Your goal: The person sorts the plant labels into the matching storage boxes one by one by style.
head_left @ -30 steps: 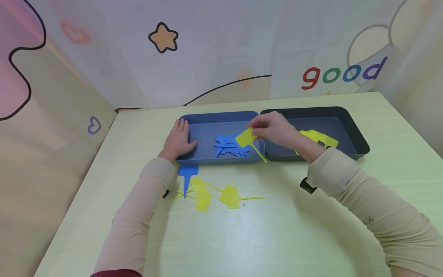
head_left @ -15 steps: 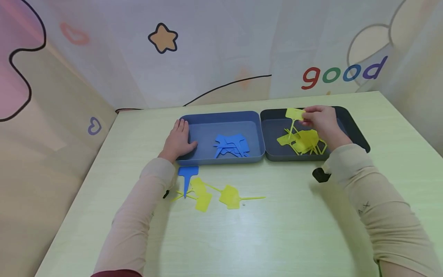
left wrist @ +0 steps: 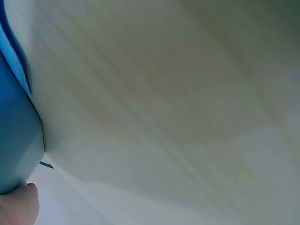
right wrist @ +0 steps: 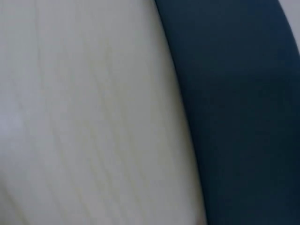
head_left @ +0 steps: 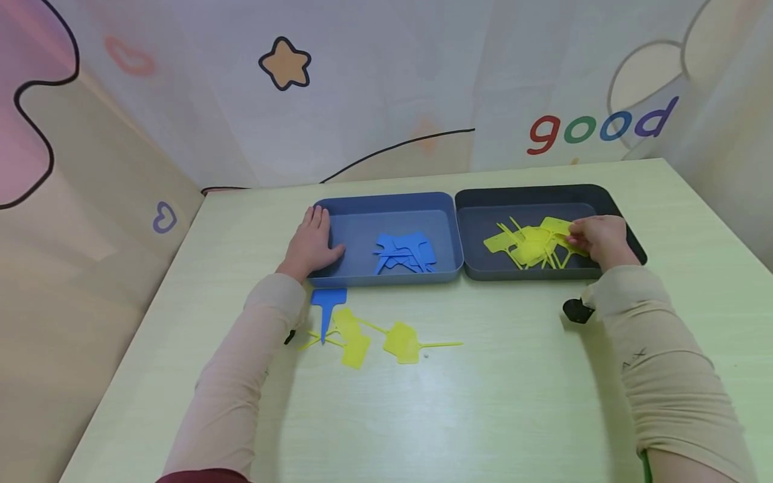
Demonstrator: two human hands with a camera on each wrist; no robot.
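Note:
My left hand (head_left: 310,247) rests on the left end of the blue-grey tray (head_left: 386,279), fingers straight and thumb spread over the rim. Inside that tray lies a small pile of blue T-shaped plant labels (head_left: 406,253). At the right, my right hand (head_left: 602,239) reaches into the dark grey tray (head_left: 507,274). Its fingertips pinch a yellow plant label (head_left: 557,226) at the right side of a heap of yellow plant labels (head_left: 531,247). The right wrist view shows only the dark tray's outer wall (right wrist: 239,112) and tabletop.
On the table before the blue-grey tray lie one blue plant label (head_left: 329,302) and several loose yellow plant labels (head_left: 401,341), some overlapping. Both trays stand side by side. A printed curtain (head_left: 386,87) hangs behind the table (head_left: 483,416).
My right hand has carried the yellow plant label from above the blue-grey tray rightward, then down to the heap in the dark tray. The left hand has stayed still.

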